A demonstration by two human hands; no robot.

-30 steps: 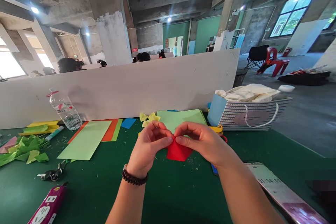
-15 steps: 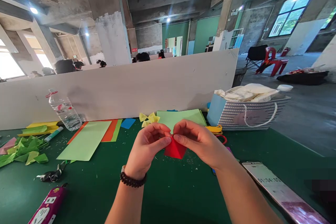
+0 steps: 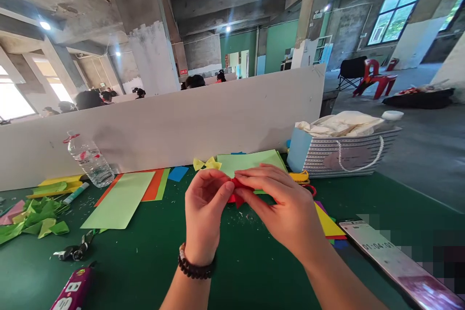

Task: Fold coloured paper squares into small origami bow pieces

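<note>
A small folded piece of red paper [image 3: 239,199] is pinched between my two hands above the green table [image 3: 250,271]. My left hand [image 3: 208,203] grips its left side with thumb and fingertips; a dark beaded bracelet circles that wrist. On the other side, my right hand [image 3: 278,201] has its thumb and fingers closed on the paper, covering much of it. Just beyond the hands lie folded yellow paper pieces [image 3: 207,163] and light green sheets [image 3: 250,159].
Green scraps [image 3: 41,218], a glue stick [image 3: 75,193], a water bottle [image 3: 90,160], keys [image 3: 76,248] and a purple case [image 3: 72,288] are at left. Right are a phone [image 3: 392,256], coloured sheets [image 3: 330,220], a yellow cutter [image 3: 300,177] and a striped bag [image 3: 348,155]. A white partition [image 3: 199,121] stands behind.
My right hand has turned and reaches further across the red paper, which is now more folded and crumpled in shape. The coloured sheets beside the phone have come into view.
</note>
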